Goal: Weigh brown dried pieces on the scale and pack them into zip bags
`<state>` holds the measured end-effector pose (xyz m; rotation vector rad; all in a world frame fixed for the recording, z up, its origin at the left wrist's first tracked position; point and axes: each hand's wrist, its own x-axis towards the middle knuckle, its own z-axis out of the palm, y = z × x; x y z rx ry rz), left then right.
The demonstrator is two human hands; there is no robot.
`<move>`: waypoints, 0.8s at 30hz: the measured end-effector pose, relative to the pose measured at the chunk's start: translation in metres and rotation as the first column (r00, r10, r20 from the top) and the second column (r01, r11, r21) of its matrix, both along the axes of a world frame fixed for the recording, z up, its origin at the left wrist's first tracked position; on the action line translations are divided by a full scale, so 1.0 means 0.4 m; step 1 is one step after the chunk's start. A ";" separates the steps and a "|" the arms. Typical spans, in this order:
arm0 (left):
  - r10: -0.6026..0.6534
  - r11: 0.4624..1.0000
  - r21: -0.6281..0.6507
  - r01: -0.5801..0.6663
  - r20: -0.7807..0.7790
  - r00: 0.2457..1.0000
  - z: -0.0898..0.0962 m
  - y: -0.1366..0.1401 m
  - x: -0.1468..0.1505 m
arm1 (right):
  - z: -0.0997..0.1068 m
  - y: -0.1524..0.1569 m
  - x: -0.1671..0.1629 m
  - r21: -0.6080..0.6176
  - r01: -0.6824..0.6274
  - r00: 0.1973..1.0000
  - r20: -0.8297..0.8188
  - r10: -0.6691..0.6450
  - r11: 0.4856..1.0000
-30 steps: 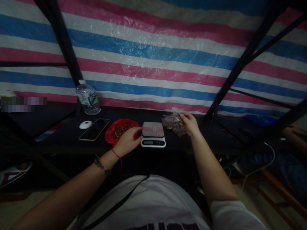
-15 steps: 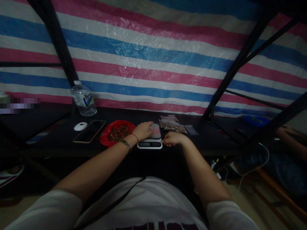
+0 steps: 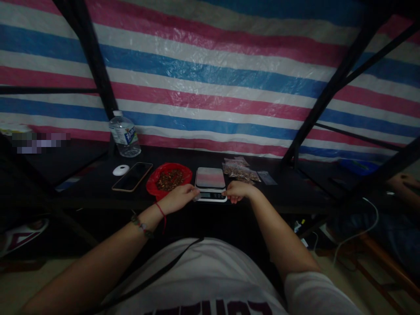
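Note:
A white digital kitchen scale (image 3: 210, 178) sits near the front edge of the black table, nothing resting on its plate. At its lower left corner, my left hand (image 3: 181, 197) pinches a small translucent piece that looks like a clear plastic bag (image 3: 197, 198). My right hand (image 3: 240, 191) has a fingertip on the right end of the scale's button panel; its other fingers curl loosely, apart, holding nothing. Left of the scale lies a red plastic bag (image 3: 153, 183), spread open around brown dried pieces (image 3: 169, 180). Filled clear bags (image 3: 241, 170) lie to the right, beside a flat empty one (image 3: 267, 177).
A phone (image 3: 133, 176), a round white case (image 3: 120, 170) and a large clear bottle (image 3: 125, 135) stand or lie on the left. Black metal posts (image 3: 101, 74) frame the table before a striped plastic sheet (image 3: 210, 87). Another person's arm (image 3: 405, 186) shows at far right.
My left hand has drawn back from the scale plate to the scale's front left corner. My right hand remains at the button panel. The whole view has shifted slightly.

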<state>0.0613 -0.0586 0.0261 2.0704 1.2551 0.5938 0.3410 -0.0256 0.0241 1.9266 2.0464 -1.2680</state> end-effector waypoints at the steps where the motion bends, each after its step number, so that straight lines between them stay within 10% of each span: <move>1: 0.005 1.000 -0.014 -0.004 0.036 0.999 -0.011 0.006 0.000 | 0.000 -0.001 0.000 -0.003 0.004 1.000 -0.001 -0.004 1.000; 12: 0.166 0.938 -0.341 -0.059 0.294 0.941 -0.051 0.030 0.017 | -0.031 0.030 0.016 -0.038 -0.004 1.000 -0.020 0.004 0.999; 24: 0.124 0.976 -0.201 -0.085 0.191 0.974 -0.059 0.023 0.016 | -0.037 0.026 0.010 0.000 0.010 1.000 -0.027 -0.010 1.000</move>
